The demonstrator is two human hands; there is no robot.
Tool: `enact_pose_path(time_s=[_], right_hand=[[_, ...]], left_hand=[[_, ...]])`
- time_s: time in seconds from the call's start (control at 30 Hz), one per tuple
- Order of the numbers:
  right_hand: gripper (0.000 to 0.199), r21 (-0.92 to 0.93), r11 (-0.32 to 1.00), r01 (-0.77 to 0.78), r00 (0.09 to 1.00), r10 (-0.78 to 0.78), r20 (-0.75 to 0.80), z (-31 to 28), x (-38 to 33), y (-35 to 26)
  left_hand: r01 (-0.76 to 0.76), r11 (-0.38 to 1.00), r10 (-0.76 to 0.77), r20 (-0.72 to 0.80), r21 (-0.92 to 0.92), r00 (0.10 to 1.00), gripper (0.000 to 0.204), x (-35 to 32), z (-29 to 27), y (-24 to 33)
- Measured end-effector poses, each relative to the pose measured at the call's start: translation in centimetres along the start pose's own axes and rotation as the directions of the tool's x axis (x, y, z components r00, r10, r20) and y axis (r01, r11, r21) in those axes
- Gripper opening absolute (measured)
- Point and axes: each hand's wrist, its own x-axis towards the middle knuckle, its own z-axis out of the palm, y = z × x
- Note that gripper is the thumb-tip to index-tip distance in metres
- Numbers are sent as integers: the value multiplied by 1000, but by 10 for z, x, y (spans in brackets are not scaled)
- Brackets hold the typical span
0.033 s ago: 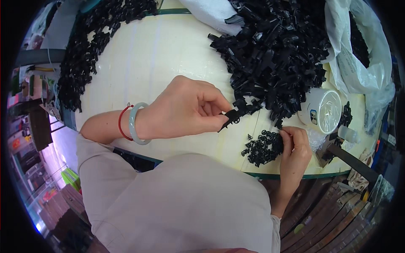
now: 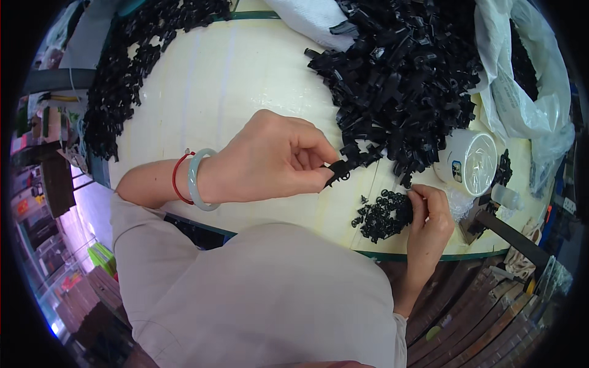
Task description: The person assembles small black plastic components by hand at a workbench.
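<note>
Tabletop point(image 2: 245, 80): pale, plastic-covered, most of it taken up by stock. Big heap of black plastic clips point(image 2: 399, 73) far right, looks barely dented, so judging by that most of the job is left. Second long pile of black parts point(image 2: 123, 73) runs along the far left edge; can't tell if that's finished or raw. White plastic bag point(image 2: 521, 80) at the right edge with more black parts inside. White fabric bundle point(image 2: 307, 18) at the far edge, partly over the heap.

Your left hand point(image 2: 270, 159) sits mid-table, fingers point(image 2: 322, 175) pinched together on one black clip point(image 2: 338, 172), held just above the surface, right at the near tip of the big heap. Your right hand point(image 2: 429, 214) is near right, fingers curled into the small pile of black rings point(image 2: 380, 214); can't tell whether they've closed on a ring.

White round container point(image 2: 469, 161) stands just right of the ring pile, close to your right hand, tight there. Small clear bottle point(image 2: 504, 196) beyond it. Red cord and pale green bangle point(image 2: 197, 179) on your left wrist, clear of the work.
</note>
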Motion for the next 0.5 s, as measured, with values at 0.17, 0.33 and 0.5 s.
enact_pose_path(time_s=[0.17, 0.33, 0.5], right_hand=[[10, -30, 999, 42, 999, -43, -28, -1, -1, 6], [8, 513, 834, -202, 964, 261, -45, -10, -8, 9], [13, 925, 298, -235, 954, 251, 161, -5, -11, 21]], left_hand=[[-65, 996, 65, 4, 60, 998, 12, 0, 3, 2], [-94, 992, 94, -2, 79, 996, 13, 0, -1, 5], [158, 987, -153, -167, 16, 974, 15, 6, -33, -15]])
